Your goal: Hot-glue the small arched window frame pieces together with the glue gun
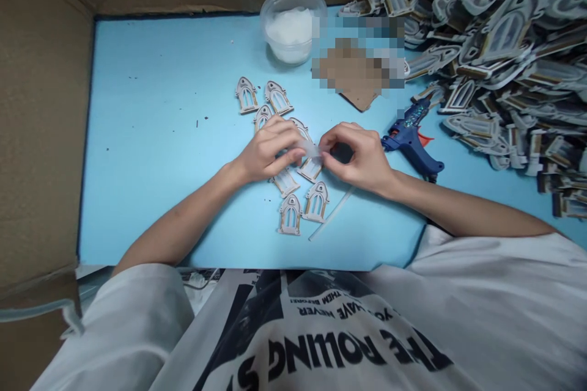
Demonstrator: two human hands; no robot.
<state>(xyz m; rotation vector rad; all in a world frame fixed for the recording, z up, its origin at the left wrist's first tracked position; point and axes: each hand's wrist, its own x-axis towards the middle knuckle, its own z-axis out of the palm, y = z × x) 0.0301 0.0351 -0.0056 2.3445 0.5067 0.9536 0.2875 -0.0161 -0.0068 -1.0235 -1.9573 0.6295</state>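
Note:
Between my two hands is a small translucent sheet (310,149). My left hand (275,149) pinches its left side, thumb and fingers together. At its right edge, the thumb and index fingertip of my right hand (355,156) are pressed together on it. Under and around the hands lie several small arched window pieces, such as one at the upper left (246,96), one at the front (290,215) and another beside it (316,201). My hands partly cover the middle pieces. A thin clear stick (331,215) lies just right of the front pieces.
A round clear tub (293,24) with white contents stands at the back. Right of it is a brown block (360,82), partly pixelated. A blue glue gun (415,140) lies beyond my right hand. A large pile of arched pieces (499,43) fills the right. Cardboard walls (41,104) border the blue table (137,195).

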